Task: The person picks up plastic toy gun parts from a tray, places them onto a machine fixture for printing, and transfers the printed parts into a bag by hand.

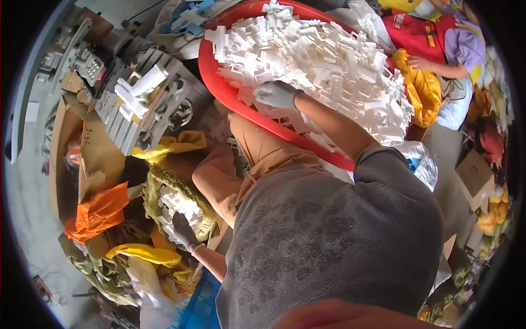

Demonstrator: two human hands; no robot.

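A big red tub (211, 68) is heaped with white plastic pistol-shaped pieces (329, 71). My right hand (276, 95), in a pale glove, rests over the pieces near the tub's near left side, fingers loosely bent and apart; I see nothing held in it. Lower left, my gloved left hand (184, 231) reaches into an olive-yellow sack (205, 219) with more white pieces (178, 205) inside. Its fingers are closed at a white piece by the sack's mouth, partly hidden by shadow.
A grey machine or stand (129, 118) with white pistol-shaped parts on top stands at left, beside an open cardboard box (101, 142). Orange cloth (98, 211) and a yellow bag (145, 253) lie near the sack. A co-worker in red (419, 38) sits beyond the tub.
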